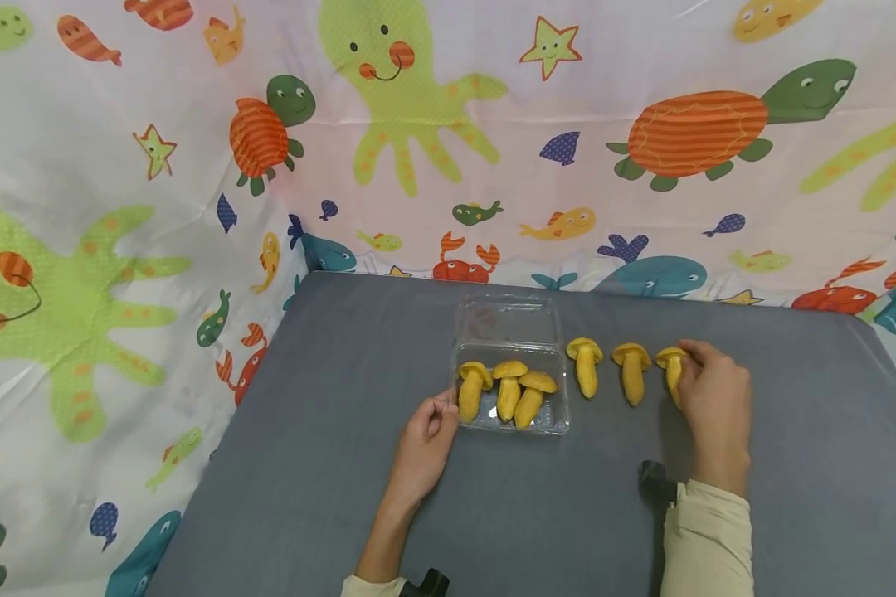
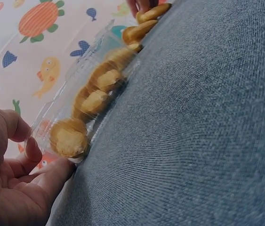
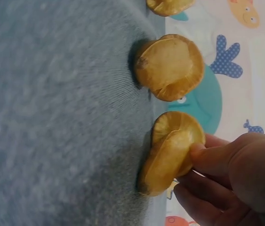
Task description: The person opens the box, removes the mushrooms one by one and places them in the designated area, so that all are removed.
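Observation:
My right hand (image 1: 718,400) pinches a yellow mushroom (image 1: 670,361) by its side between thumb and fingers, at the right end of a short row. In the right wrist view the thumb lies against this mushroom's cap, and its stem points toward the grey cloth. To its left lie a second mushroom (image 1: 632,373) and a third mushroom (image 1: 586,365). A clear plastic box (image 1: 508,319) stands with its lid folded back, holding three mushrooms side by side. At the box's left edge, my left hand (image 1: 427,439) grips the rim with thumb and fingers.
Grey cloth (image 1: 328,414) covers the table under everything. Behind and to the left hangs a white curtain (image 1: 433,224) printed with sea animals, meeting the table's back edge. A dark wrist camera (image 1: 653,481) sits by the right sleeve.

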The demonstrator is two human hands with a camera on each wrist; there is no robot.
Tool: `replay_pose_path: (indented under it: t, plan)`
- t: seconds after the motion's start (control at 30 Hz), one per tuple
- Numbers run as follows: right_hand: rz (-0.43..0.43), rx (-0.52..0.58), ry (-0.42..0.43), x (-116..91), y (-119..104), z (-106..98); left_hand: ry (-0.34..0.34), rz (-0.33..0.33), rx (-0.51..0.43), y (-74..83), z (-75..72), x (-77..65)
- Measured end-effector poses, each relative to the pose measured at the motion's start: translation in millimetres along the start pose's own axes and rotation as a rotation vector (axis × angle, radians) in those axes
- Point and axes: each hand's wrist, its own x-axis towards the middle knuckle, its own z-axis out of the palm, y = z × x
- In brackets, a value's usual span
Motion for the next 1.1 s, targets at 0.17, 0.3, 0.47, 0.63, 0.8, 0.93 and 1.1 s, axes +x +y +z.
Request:
replay_pose_path:
  t: [0.17, 0.3, 0.47, 0.63, 0.8, 0.93, 1.1]
  plan:
    - [0.022, -0.014, -0.017, -4, -5, -6, -0.002, 0.007, 0.007, -0.6, 1.0, 0.3]
    - [0.007, 0.001, 0.010, -7, -14, -12, 0.009, 0.007, 0.004, 0.2, 1.8, 0.8]
    - [-0.062, 0.069, 0.000, -14, -35, -20, 0.003, 0.015, -0.003, 2.0, 2.9, 1.3]
    - [-0.202, 0.169, -0.020, -23, -63, -20, 0.014, 0.027, -0.006, 3.4, 3.4, 2.5]
    - [-0.311, 0.200, -0.037, -34, -86, -10, 0.021, 0.032, 0.003, 3.7, 3.5, 3.0]
    - [-0.426, 0.204, -0.047, -42, -95, 3, 0.011, 0.029, 0.002, 1.5, 4.1, 2.3]
    - [-0.520, 0.179, -0.161, -49, -107, 17, 0.014, 0.017, -0.002, 0.0, 3.2, 0.9]
